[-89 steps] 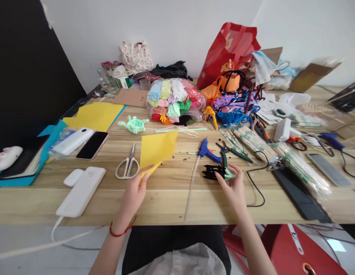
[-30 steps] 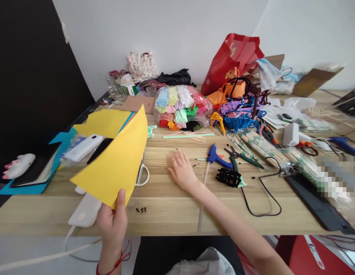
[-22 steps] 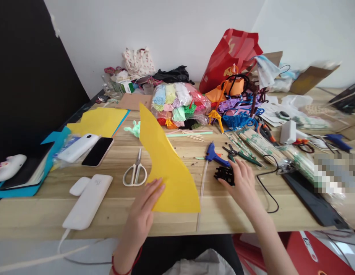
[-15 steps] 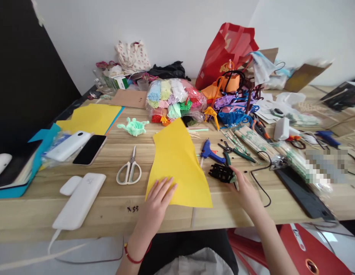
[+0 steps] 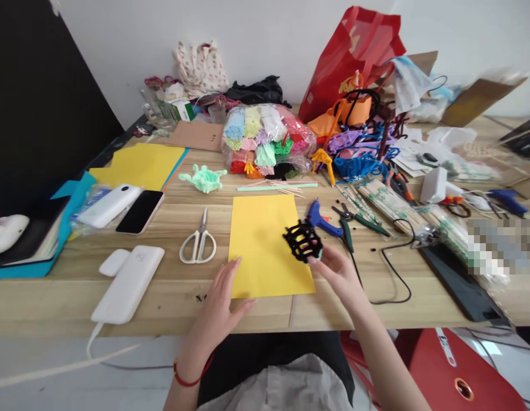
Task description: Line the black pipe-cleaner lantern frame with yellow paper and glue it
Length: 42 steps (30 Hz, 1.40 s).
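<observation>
A yellow paper sheet point(image 5: 265, 240) lies flat on the wooden table point(image 5: 170, 220) in front of me. My left hand point(image 5: 219, 305) rests open at the sheet's lower left corner, fingers spread on the table edge. My right hand point(image 5: 339, 274) pinches a black woven pipe-cleaner piece point(image 5: 303, 241) and holds it over the sheet's right side. White scissors point(image 5: 198, 245) lie just left of the sheet. A blue glue gun point(image 5: 318, 217) lies right of it.
A white power bank point(image 5: 128, 282), a phone point(image 5: 140, 211) and more yellow paper point(image 5: 142, 165) lie to the left. A bag of coloured pipe cleaners point(image 5: 265, 140), a red bag point(image 5: 354, 57), stick bundles point(image 5: 388, 208) and a black cable point(image 5: 391, 268) crowd the back and right.
The yellow sheet, earlier lifted and swung about by my left hand, now lies flat. My right hand has picked the black woven piece off the table and brought it over the sheet.
</observation>
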{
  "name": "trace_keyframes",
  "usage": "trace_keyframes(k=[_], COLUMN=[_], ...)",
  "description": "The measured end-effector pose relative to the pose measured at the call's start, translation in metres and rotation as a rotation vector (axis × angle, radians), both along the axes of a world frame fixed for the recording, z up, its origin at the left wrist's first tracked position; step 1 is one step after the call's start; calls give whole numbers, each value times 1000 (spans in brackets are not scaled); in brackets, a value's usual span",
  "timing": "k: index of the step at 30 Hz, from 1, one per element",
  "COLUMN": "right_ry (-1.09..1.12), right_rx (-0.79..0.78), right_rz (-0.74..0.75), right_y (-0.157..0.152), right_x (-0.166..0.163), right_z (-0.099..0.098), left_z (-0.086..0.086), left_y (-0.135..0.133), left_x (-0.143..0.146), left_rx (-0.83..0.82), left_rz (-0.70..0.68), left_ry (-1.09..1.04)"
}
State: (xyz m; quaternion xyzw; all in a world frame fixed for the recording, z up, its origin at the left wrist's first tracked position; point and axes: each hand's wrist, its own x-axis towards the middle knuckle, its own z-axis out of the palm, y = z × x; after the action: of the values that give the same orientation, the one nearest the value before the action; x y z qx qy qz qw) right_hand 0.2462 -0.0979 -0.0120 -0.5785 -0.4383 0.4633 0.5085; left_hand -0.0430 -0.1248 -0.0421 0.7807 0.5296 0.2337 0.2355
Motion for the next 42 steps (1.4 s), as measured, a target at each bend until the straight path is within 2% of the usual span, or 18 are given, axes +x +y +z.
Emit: trace_keyframes(k=[2, 5, 8, 12, 19, 24, 29, 42], right_ry=[-12, -180, -310, -392, -397, -391, -391, -406], right_rx=[-22, -6, 56, 187, 275, 295, 316, 306], right_rz=[92, 268, 388, 481, 526, 561, 578, 550], right_y=[-3, -10, -12, -8, -1, -3, -7, -11], right_x=[-23, -47, -59, -63, -64, -64, -65, -71], right_z=[-5, -13, -19, -24, -30, -28, -29, -33], left_z=[-2, -3, -2, -2, -3, -7, -10, -13], left_y=[-4, -7, -5, 3, 14, 14, 12, 11], left_x=[-10, -22, -25, -18, -20, -28, -28, -28], left_rx=[-6, -50, -73, -24, -45, 105, 153, 106], left_rz=[58, 104, 91, 83, 47, 6, -19, 26], left_ry=[-39, -101, -138, -110, -102, -90, -106, -137])
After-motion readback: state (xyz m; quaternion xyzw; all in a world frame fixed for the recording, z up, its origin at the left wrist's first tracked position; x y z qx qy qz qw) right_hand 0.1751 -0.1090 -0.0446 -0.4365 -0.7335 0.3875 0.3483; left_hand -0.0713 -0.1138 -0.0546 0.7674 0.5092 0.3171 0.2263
